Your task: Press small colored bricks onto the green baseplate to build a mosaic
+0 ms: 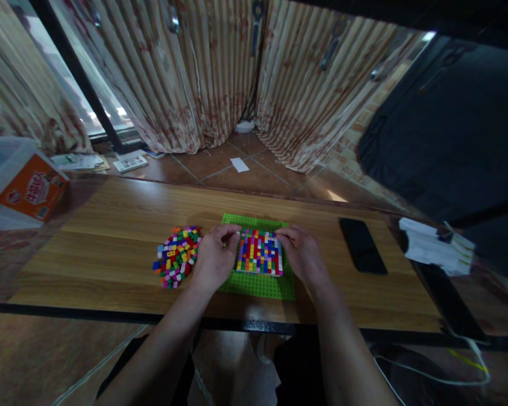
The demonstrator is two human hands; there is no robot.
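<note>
A block of multicoloured toy bricks point(259, 254), packed in tight rows, sits on a green studded baseplate point(258, 286). At its far left corner my left hand point(215, 255) has thumb and forefinger closed on the edge. My right hand point(302, 254) has its fingers closed in the same way at the far right corner. Any small loose brick between the fingertips is too small to make out. Left of my left hand lies a pile of loose bricks point(178, 256) in many colours.
A black phone point(363, 246) lies on the wooden table point(122, 248) to the right. Beyond the right end are a dark device point(451, 301) with a white cable and some white papers point(432, 248). A clear plastic bin point(4, 169) with an orange label stands at the left. Curtains hang behind.
</note>
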